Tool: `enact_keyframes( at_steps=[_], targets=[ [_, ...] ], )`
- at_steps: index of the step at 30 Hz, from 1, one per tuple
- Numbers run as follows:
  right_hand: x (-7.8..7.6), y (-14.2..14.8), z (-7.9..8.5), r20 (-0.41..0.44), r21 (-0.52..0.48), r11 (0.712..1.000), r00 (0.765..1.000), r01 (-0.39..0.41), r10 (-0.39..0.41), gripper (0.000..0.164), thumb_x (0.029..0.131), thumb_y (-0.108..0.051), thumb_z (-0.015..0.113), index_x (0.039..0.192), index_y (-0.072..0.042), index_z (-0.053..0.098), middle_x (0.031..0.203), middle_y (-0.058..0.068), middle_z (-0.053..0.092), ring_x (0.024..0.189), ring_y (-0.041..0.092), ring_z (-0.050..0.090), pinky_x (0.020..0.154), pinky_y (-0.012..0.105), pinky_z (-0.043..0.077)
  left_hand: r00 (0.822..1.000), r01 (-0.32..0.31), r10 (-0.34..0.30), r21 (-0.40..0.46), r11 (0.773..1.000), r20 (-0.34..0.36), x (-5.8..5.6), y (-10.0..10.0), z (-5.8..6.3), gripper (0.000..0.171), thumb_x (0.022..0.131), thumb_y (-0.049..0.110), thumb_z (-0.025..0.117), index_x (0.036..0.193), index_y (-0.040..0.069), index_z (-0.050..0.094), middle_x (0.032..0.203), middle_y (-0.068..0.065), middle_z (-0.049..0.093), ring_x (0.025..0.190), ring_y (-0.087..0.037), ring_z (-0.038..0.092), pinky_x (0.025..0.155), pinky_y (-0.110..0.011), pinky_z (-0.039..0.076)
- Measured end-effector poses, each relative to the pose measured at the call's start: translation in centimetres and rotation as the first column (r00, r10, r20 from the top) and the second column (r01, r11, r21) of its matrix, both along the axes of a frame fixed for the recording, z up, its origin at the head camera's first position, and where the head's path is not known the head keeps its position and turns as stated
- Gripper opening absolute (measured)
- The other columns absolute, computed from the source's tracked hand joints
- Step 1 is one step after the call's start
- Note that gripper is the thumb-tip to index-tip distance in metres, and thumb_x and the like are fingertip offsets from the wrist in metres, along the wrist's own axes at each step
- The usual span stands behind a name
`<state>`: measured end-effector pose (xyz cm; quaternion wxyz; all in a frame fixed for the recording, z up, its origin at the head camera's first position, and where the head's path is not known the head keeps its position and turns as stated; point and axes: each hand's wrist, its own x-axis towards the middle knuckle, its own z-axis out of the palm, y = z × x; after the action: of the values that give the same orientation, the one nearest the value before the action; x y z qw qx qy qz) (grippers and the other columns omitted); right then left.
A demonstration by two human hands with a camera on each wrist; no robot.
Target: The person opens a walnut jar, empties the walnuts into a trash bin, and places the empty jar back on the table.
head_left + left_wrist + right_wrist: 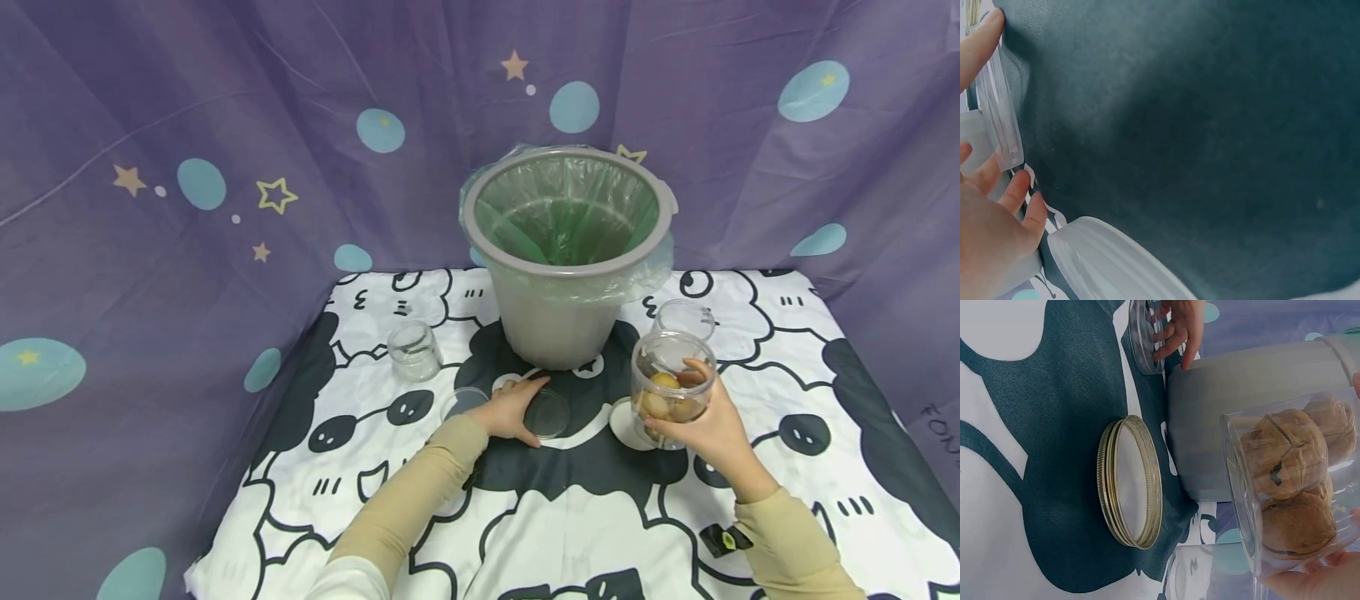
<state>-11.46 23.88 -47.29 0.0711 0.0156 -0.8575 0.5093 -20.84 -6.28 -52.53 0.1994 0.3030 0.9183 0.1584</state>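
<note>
My right hand (708, 421) grips a clear plastic jar (670, 354) from its right side, holding it above the cloth. Several walnuts (1288, 450) sit inside the jar. Below it, a gold-rimmed lid (1105, 487) with a white inside lies on the cloth. Left of the bin, my left hand (512, 410) spans a shallow clear lid (549, 414), thumb on the near edge and fingers on the far edge. A second clear round piece (463, 395) lies beside the left wrist, partly hidden by the arm.
A grey bin (558, 321) lined with a green-tinted bag stands at the back middle. One clear jar (415, 354) is at the left, another (686, 312) behind the right hand. A small black packet (724, 541) is near the right sleeve. Purple curtains (262, 100) close off the back and sides.
</note>
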Motion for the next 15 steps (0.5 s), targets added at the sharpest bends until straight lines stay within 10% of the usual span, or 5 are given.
enact_keyframes(
  at_steps=[15],
  targets=[
    [0.1,0.2,-0.1,0.003,0.002,1.0,1.0,-0.001,0.001,0.099,0.064,-0.01,0.087,0.141,-0.004,0.026,0.124,0.026,0.045,0.108,0.038,0.051,0.074,0.005,0.038,0.999,-0.046,0.049,0.165,0.985,-0.016,-0.5,-1.6,0.8,0.089,0.076,0.034,0.079,0.146,0.005,0.032,0.137,-0.02,0.043,0.126,-0.037,0.04,0.106,-0.049,0.034]
  ],
)
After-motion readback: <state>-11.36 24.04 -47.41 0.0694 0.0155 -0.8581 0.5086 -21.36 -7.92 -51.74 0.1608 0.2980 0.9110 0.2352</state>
